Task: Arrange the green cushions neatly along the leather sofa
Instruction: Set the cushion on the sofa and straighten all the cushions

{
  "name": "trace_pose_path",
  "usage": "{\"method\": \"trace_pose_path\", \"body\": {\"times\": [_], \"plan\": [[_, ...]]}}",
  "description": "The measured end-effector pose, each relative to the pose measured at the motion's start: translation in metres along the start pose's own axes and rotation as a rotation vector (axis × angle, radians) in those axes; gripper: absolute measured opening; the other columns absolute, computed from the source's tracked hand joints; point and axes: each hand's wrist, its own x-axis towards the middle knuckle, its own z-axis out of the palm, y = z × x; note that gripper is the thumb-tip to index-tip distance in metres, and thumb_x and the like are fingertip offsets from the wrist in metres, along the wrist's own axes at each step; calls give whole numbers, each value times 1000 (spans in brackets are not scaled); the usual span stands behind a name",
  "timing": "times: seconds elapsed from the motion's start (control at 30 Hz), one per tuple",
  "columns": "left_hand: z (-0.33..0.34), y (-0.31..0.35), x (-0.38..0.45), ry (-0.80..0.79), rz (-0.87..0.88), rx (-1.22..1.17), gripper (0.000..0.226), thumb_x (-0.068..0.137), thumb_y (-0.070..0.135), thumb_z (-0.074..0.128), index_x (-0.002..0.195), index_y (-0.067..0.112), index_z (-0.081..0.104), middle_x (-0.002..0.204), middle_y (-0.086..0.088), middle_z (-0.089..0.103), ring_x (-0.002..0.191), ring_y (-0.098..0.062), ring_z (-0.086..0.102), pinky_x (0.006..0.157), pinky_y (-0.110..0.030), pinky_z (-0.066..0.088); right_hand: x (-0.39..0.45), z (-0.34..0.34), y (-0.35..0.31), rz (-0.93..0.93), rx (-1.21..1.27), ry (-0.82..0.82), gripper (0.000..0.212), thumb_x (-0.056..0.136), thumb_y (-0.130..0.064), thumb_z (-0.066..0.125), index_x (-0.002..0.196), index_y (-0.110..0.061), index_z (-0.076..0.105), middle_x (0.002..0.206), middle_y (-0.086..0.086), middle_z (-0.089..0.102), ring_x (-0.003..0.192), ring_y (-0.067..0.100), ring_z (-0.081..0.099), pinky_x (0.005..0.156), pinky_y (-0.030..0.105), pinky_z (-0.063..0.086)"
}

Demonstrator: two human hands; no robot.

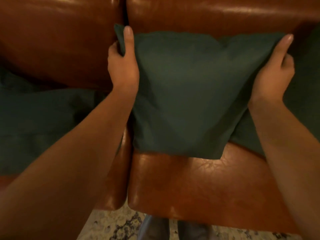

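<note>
A dark green cushion [188,94] leans against the backrest of the brown leather sofa [199,186], its lower edge on the seat. My left hand [123,64] grips its upper left corner, thumb on the front face. My right hand [275,68] grips its upper right corner the same way. A second green cushion [43,122] lies flat on the seat to the left, partly under my left forearm. A third green cushion [304,94] shows at the right, partly behind the held one and my right arm.
The sofa's seat is split by a seam [128,170] just left of the held cushion. Below the seat's front edge lies a speckled stone floor [110,226], with my feet [174,229] close to the sofa.
</note>
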Motion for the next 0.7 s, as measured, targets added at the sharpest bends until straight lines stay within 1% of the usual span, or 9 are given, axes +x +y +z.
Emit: {"method": "trace_pose_path", "body": {"times": [0.07, 0.1, 0.17, 0.23, 0.3, 0.4, 0.47, 0.53, 0.7], "plan": [[4, 3, 7, 10, 40, 51, 52, 92, 61, 56, 112, 15, 68, 104, 8, 72, 100, -8, 68, 95, -29, 53, 2, 3, -3, -50, -40, 11, 49, 100, -55, 48, 107, -11, 68, 99, -9, 71, 84, -11, 64, 84, 18, 52], [5, 4, 7, 42, 73, 68, 44, 96, 54, 57, 106, 12, 68, 98, 8, 70, 96, -9, 68, 91, -24, 53, 2, 5, -2, -72, -78, 31, 47, 101, -52, 47, 105, -9, 65, 95, -10, 68, 78, -14, 61, 82, 16, 51], [7, 1, 4, 104, 104, 79, 30, 101, 44, 55, 98, 15, 63, 88, 13, 64, 90, -8, 65, 80, -15, 47, 2, 6, 1, -84, -125, 61, 38, 102, -52, 45, 99, -16, 59, 90, -12, 62, 77, -13, 57, 82, 16, 49], [9, -2, 3, 126, 99, 53, 27, 101, 44, 55, 92, 19, 62, 83, 15, 62, 81, -2, 62, 76, -14, 47, 3, 5, 4, -89, -140, 73, 37, 102, -53, 45, 96, -18, 57, 89, -12, 62, 80, -7, 58, 82, 15, 48], [8, 2, 8, 132, 51, 1, 32, 98, 49, 57, 80, 22, 58, 76, 14, 60, 70, 1, 57, 72, -18, 48, 4, 5, -1, -86, -140, 61, 41, 102, -53, 45, 100, -16, 62, 90, -13, 62, 83, -5, 59, 77, 8, 43], [3, 13, 23, 138, 14, -5, 37, 96, 49, 59, 69, 25, 50, 64, 14, 50, 56, 3, 46, 61, -19, 42, 6, 5, -9, -99, -110, 25, 47, 101, -57, 45, 114, -17, 67, 104, -12, 68, 97, -4, 62, 84, 8, 45], [1, 20, 33, 157, 20, 43, 33, 99, 38, 59, 71, 23, 51, 64, 13, 49, 54, 3, 44, 59, -17, 40, 6, 6, -12, -122, -110, 10, 46, 103, -52, 45, 116, -13, 66, 106, -9, 68, 93, -10, 62, 79, 6, 44], [2, 21, 38, 185, 22, 74, 23, 101, 32, 56, 82, 19, 55, 71, 13, 52, 62, 3, 47, 64, -15, 43, 7, 6, -10, -145, -115, 32, 41, 104, -46, 45, 111, -10, 64, 96, -11, 64, 81, -16, 59, 75, 5, 42], [13, 14, 29, 252, 72, 74, 22, 105, 33, 48, 96, 15, 56, 82, 15, 50, 73, 2, 49, 67, -6, 39, 5, 9, -8, -175, -156, 95, 42, 106, -40, 43, 109, -2, 62, 84, -16, 55, 71, -23, 52, 72, 2, 36]]}}
